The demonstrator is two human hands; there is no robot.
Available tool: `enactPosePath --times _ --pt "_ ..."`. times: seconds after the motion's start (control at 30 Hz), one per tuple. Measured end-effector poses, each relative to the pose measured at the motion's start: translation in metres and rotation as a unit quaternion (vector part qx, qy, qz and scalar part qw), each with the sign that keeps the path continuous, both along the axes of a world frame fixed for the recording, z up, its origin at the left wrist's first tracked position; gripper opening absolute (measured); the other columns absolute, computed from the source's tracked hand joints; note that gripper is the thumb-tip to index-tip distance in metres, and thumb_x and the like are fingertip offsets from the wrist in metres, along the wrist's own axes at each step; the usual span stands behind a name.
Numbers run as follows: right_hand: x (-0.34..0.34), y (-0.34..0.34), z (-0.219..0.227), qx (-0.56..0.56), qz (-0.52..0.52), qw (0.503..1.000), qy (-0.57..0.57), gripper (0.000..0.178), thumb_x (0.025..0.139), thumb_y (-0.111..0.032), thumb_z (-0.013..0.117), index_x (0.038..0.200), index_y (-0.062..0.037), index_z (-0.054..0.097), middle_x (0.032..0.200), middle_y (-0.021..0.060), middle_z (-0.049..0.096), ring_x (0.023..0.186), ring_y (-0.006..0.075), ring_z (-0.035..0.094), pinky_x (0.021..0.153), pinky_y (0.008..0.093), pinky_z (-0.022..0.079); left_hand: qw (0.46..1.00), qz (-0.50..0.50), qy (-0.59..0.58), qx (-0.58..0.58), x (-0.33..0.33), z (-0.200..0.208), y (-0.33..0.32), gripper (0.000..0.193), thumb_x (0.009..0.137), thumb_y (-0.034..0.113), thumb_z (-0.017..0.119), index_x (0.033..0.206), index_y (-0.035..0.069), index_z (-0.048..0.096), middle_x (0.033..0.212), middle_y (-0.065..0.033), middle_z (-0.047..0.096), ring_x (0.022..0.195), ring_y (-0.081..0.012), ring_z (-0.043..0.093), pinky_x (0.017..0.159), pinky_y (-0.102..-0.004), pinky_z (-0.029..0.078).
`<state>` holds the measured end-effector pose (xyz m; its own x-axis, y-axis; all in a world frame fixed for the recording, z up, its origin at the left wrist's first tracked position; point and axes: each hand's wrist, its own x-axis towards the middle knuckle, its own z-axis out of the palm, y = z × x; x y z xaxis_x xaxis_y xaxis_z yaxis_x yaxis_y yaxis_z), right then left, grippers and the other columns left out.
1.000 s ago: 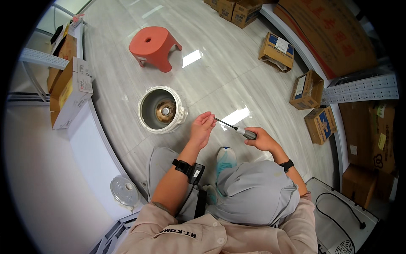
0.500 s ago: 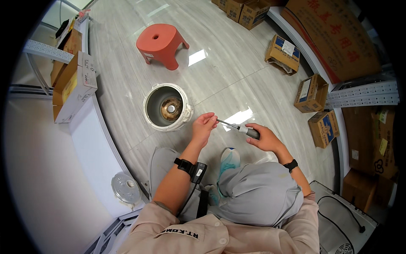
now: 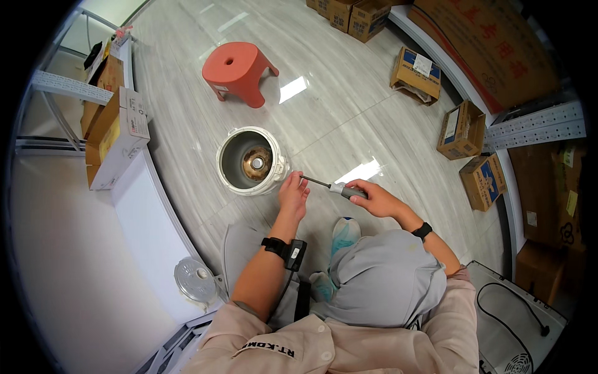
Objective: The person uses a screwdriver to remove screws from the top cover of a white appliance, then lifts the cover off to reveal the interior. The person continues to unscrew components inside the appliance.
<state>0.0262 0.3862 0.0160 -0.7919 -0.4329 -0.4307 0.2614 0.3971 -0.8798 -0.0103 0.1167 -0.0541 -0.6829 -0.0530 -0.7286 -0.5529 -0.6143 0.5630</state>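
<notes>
My right hand [image 3: 375,198] is closed around the grey handle of a screwdriver [image 3: 339,188], whose thin shaft points left. At the tip, my left hand [image 3: 293,194] has its thumb and fingers drawn together; anything pinched there is too small to make out. Just beyond the left fingers, the round cream-coloured rice cooker body [image 3: 278,171] stands on the floor with its top uncovered. Inside it, a brownish heating plate [image 3: 249,163] surrounds a pale round centre piece. The left hand is close to the cooker's right side, and I cannot tell whether they touch.
A red plastic stool [image 3: 233,71] stands beyond the cooker. On the low white shelf at left lie a round translucent lid [image 3: 196,282] and an open carton [image 3: 128,137]. Several cardboard boxes [image 3: 461,131] line the right side. A panel with a black cable [image 3: 507,311] is at lower right.
Both hands and the screwdriver have moved left, bringing my left fingers up to the cooker's side. The whole view has shifted slightly.
</notes>
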Motion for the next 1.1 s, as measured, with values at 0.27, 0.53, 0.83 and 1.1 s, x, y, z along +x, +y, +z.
enactPosePath --times 0.27,0.53,0.83,1.1 --pt "-0.008 -0.014 -0.021 -0.007 0.008 1.000 -0.005 0.040 0.103 -0.022 0.063 0.140 -0.0068 0.055 0.112 0.0077 0.068 0.101 0.0182 0.062 0.093 0.0357 0.049 0.999 0.031 -0.020 0.004 -0.004 0.003 -0.007 0.021 0.101 0.031 0.071 0.116 0.016 0.068 0.099 0.0065 0.069 0.089 -0.0084 0.063 0.076 -0.0280 0.051" --pt "-0.016 -0.024 -0.030 -0.013 0.003 1.000 -0.008 0.040 0.103 -0.019 0.063 0.140 -0.0064 0.055 0.115 0.0077 0.067 0.103 0.0170 0.061 0.094 0.0347 0.049 0.997 0.030 -0.033 0.063 -0.006 -0.002 -0.017 0.016 0.101 0.031 0.071 0.111 0.019 0.068 0.096 0.0091 0.068 0.084 -0.0066 0.061 0.072 -0.0268 0.049" --pt "-0.019 -0.029 -0.035 -0.031 -0.001 0.998 -0.056 0.040 0.103 -0.021 0.063 0.140 -0.0062 0.055 0.116 0.0071 0.065 0.105 0.0166 0.060 0.094 0.0343 0.049 0.997 0.033 -0.035 0.057 -0.008 -0.008 -0.019 0.018 0.100 0.032 0.072 0.110 0.019 0.068 0.096 0.0086 0.067 0.079 -0.0070 0.058 0.070 -0.0258 0.048" --pt "-0.017 -0.030 -0.039 0.022 -0.024 0.998 0.062 0.053 0.091 -0.015 0.075 0.140 -0.0131 0.054 0.115 0.0096 0.052 0.105 0.0212 0.056 0.094 0.0377 0.049 0.998 0.021 -0.032 0.043 -0.008 -0.006 -0.020 0.017 0.100 0.032 0.072 0.111 0.020 0.068 0.097 0.0092 0.068 0.079 -0.0073 0.058 0.069 -0.0261 0.048"
